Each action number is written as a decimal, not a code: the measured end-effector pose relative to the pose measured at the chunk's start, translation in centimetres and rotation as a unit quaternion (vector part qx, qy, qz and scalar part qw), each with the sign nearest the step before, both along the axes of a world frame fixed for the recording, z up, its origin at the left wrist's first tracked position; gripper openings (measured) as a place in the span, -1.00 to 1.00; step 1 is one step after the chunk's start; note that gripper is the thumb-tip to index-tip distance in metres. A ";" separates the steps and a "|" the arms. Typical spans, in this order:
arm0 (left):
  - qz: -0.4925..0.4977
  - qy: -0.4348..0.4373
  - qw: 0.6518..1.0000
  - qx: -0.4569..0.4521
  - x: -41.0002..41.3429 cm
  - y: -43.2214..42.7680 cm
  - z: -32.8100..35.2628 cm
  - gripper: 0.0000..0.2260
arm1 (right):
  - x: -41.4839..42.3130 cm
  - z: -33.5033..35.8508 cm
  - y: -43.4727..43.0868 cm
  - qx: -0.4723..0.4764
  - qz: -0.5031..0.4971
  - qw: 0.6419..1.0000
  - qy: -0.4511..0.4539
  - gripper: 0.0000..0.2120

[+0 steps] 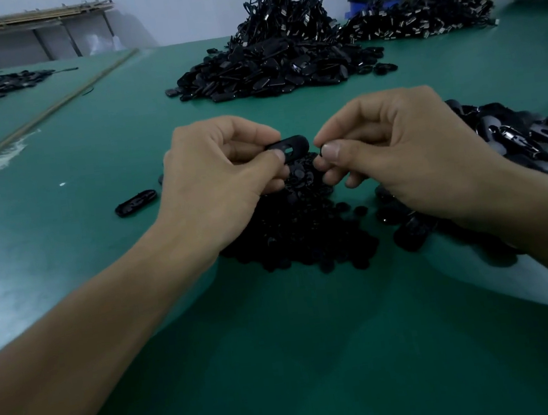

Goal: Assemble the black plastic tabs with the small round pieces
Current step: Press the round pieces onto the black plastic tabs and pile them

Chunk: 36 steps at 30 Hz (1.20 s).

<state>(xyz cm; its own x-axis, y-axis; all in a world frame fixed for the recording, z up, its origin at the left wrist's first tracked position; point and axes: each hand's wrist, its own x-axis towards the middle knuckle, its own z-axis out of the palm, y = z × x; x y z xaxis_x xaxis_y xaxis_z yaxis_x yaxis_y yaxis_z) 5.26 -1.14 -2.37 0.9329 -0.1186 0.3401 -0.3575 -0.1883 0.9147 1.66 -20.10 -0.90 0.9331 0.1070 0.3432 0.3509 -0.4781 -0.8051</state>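
The green desk [284, 361] lies closest. Above it, the grip of the left hand [215, 187] pinches a black tab [291, 145]. The grip of the right hand [404, 156] pinches a small round piece [318, 154] just beside it.

Here's the counter [284, 361], smooth matt green. The held tab [290, 146]: black plastic, soft satin sheen. The loose tab [135, 203] gleams glossier. The round pieces [303, 234], dull matt black plastic.

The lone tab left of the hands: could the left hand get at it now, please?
Probably yes: the lone tab lies on bare mat beside the left hand, nothing between, though that hand pinches a second tab.
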 end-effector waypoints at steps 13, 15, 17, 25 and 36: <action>-0.054 -0.037 0.997 -0.033 -0.8 -0.6 0.5 -0.83 | 0.0 0.3 0.1 0.080 -0.017 0.996 -0.021 -0.86; -0.060 -0.039 0.997 -0.038 -0.9 -0.7 0.5 -0.83 | 0.0 0.3 0.2 0.052 -0.035 0.997 -0.045 -0.86; -0.063 -0.040 0.997 -0.035 -0.9 -0.8 0.5 -0.82 | -0.2 0.3 0.3 0.015 -0.053 0.996 -0.073 -0.88; -0.069 -0.041 0.996 -0.025 -0.9 -0.9 0.4 -0.82 | -0.6 0.3 0.7 -0.045 -0.069 0.990 -0.116 -0.89; -0.075 -0.044 0.996 -0.004 -0.9 -0.8 0.4 -0.84 | -0.8 0.7 0.8 -0.106 -0.066 0.983 -0.135 -0.84</action>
